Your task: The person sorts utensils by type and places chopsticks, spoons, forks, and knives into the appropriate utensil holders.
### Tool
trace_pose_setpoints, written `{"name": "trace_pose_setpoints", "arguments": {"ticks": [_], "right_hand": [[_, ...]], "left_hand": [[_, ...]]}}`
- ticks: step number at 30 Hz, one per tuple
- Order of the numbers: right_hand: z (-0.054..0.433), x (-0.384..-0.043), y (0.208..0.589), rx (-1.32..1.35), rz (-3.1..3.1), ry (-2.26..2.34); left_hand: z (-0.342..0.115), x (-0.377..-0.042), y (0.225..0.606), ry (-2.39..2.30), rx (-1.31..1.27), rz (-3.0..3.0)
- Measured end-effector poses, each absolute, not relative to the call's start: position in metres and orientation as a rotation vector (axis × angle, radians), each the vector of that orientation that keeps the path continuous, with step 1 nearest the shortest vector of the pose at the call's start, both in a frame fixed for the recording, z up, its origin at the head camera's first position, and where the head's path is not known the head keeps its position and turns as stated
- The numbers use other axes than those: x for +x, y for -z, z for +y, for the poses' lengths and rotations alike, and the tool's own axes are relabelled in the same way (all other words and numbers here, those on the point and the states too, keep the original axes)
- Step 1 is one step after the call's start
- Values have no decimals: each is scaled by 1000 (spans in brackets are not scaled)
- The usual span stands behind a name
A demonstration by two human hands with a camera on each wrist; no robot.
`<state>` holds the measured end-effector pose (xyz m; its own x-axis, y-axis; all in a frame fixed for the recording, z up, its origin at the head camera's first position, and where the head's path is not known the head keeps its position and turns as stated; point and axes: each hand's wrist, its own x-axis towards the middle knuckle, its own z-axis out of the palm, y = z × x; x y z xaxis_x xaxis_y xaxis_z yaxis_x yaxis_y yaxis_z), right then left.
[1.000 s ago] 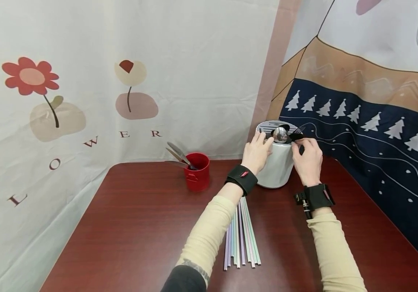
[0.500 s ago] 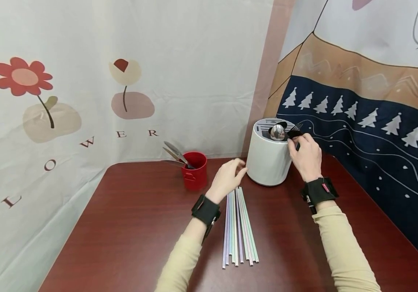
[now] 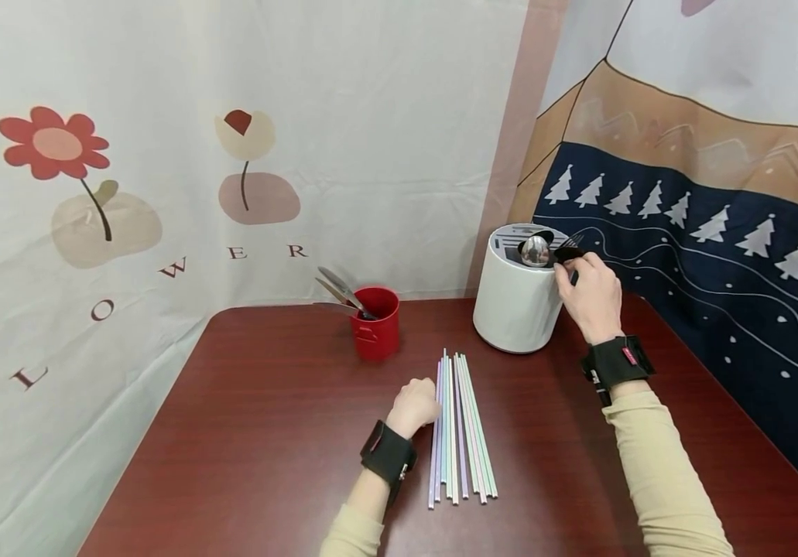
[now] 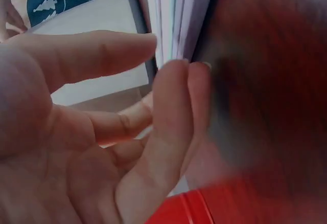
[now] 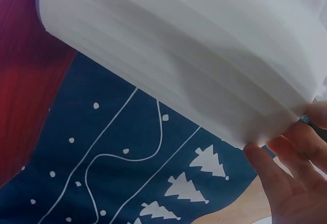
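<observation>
My left hand (image 3: 416,404) is at the left edge of a bundle of pastel chopsticks (image 3: 464,433) on the table. In the left wrist view its fingers (image 4: 173,96) are loosely bent, with a gap to the thumb and the chopsticks (image 4: 173,14) just beyond the tips. My right hand (image 3: 590,295) grips the rim of a white utensil holder (image 3: 513,305) at its right side. The right wrist view has those fingertips at the holder's (image 5: 168,55) top edge. A metal spoon (image 3: 535,251), a fork (image 3: 573,241) and black utensils stick out of its slotted top.
A red cup (image 3: 375,329) with several table knives (image 3: 343,290) leaning out stands at the back left of the reddish-brown table (image 3: 266,433). A white printed curtain (image 3: 371,155) hangs behind, and a navy cloth with trees (image 3: 705,278) on the right.
My left hand has left the holder's top and come down toward the front to the chopsticks' left side. The right hand stays at the holder's rim.
</observation>
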<state>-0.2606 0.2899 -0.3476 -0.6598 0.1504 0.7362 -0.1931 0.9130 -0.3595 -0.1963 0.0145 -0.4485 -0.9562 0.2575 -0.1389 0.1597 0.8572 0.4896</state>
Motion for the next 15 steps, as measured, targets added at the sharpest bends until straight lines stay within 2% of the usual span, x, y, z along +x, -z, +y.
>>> {"name": "trace_pose_setpoints", "arguments": {"ticks": [15], "right_hand": [[291,-259,346,20,-2253,-507]], "left_hand": [[28,-187,448,-641,142,2885]]}}
